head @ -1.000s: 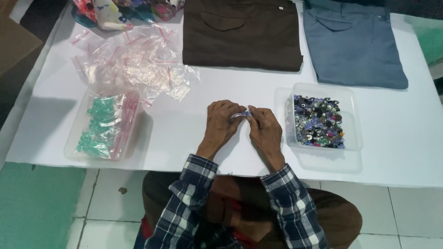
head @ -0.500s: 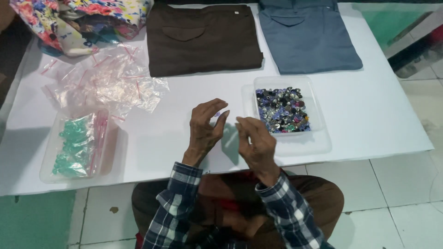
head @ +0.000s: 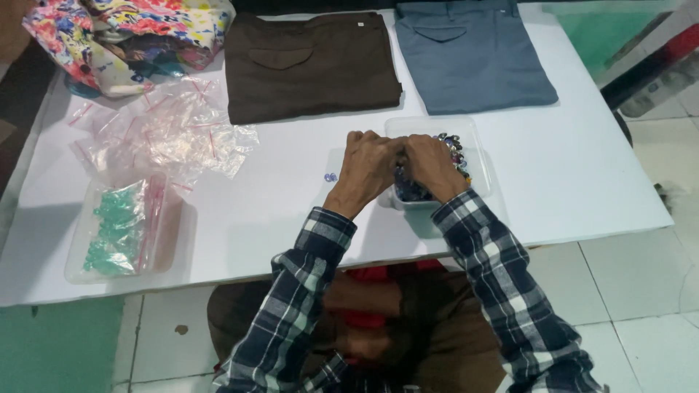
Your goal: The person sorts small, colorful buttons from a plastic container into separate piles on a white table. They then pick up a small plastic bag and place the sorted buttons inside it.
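1. My left hand (head: 369, 161) is curled with its fingers bunched, knuckles up, at the left edge of the clear plastic tray (head: 477, 164). I cannot tell whether it pinches anything.
2. My right hand (head: 435, 164) sits over the tray, fingers bent down into the heap of small dark, shiny beads (head: 453, 149). Whether it grips any is hidden from me.
3. The two hands touch at the fingertips above the tray's left side.
4. One small bluish bead (head: 330, 177) lies on the white table (head: 582, 167), just left of my left hand.
5. Far to my left stands another clear tray with green pieces (head: 113, 229), and beyond it a loose pile of small clear bags (head: 171, 131).
6. At the far edge lie folded brown trousers (head: 309, 65) and folded blue trousers (head: 473, 54), side by side, with a flowered cloth bundle (head: 124, 36) at the left corner.
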